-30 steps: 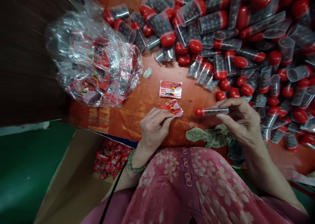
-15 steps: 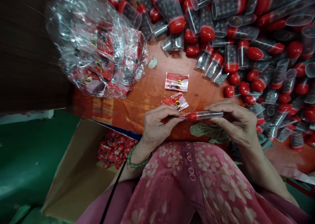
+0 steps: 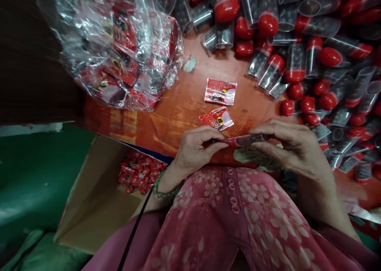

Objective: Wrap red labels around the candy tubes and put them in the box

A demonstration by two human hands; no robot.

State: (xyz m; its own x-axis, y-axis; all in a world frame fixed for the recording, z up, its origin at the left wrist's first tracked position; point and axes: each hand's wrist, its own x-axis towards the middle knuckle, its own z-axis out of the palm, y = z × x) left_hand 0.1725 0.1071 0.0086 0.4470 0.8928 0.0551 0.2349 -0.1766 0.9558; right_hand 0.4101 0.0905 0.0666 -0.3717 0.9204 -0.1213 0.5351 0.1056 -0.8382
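Note:
Between my hands lies a slim clear tube (image 3: 248, 139) with a red end and dark contents, held nearly level above the table edge. My left hand (image 3: 198, 150) is closed, thumb and forefinger pinching a small red printed film sleeve (image 3: 227, 142) at the tube's red end. The sleeve appears to be around the tube, though how far is hard to make out. My right hand (image 3: 293, 150) grips the tube's other end between thumb and fingers. Just beyond my left hand lie two flat red printed sleeves, one tilted (image 3: 217, 119) and one straighter (image 3: 220, 92).
A crinkled clear bag (image 3: 119, 52) of red printed sleeves sits at the left. Many red-ended tubes (image 3: 295, 62) are heaped at the back and right. A greenish cloth (image 3: 247, 155) lies below my right hand. Red packets (image 3: 139, 175) fill part of a cardboard box (image 3: 86, 199) below the table.
The tube in my right hand moved left to meet the sleeve in my left hand, and the sleeve now appears farther over it. The view has shifted closer to the table.

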